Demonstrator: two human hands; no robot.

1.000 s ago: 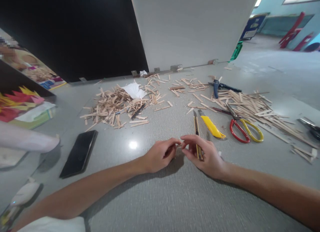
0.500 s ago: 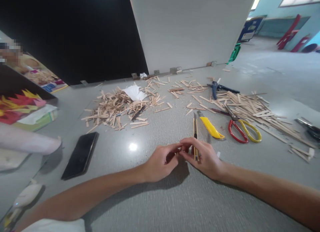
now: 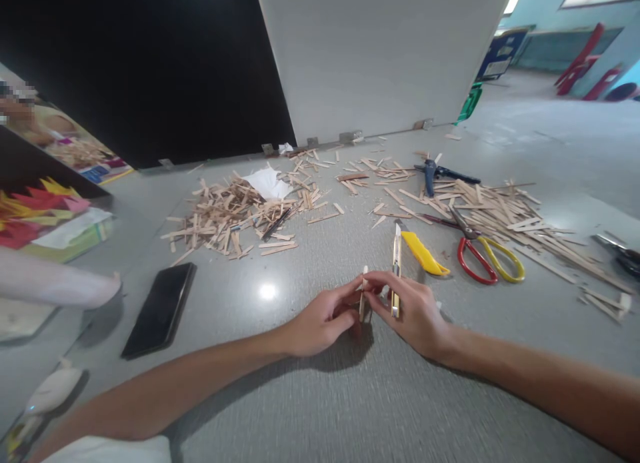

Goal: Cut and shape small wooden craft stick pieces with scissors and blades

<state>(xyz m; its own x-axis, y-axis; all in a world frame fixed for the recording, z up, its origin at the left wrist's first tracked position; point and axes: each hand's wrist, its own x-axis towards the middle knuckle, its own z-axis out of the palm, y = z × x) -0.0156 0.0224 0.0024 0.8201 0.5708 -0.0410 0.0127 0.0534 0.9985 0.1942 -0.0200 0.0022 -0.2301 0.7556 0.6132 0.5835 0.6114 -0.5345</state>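
Together, the left hand (image 3: pixel 320 320) and right hand (image 3: pixel 413 313) are pinching a small wooden stick (image 3: pixel 363 293) upright just above the table (image 3: pixel 350 410); the right hand is also gripping a craft knife (image 3: pixel 396 266); scissors (image 3: pixel 483 250) are lying nearby.

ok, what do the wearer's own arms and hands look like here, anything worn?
Both forearms are bare, with no sleeves in view. The left hand and right hand wear no gloves; no rings, watch or markings are visible. A bit of white cloth shows at the bottom left.
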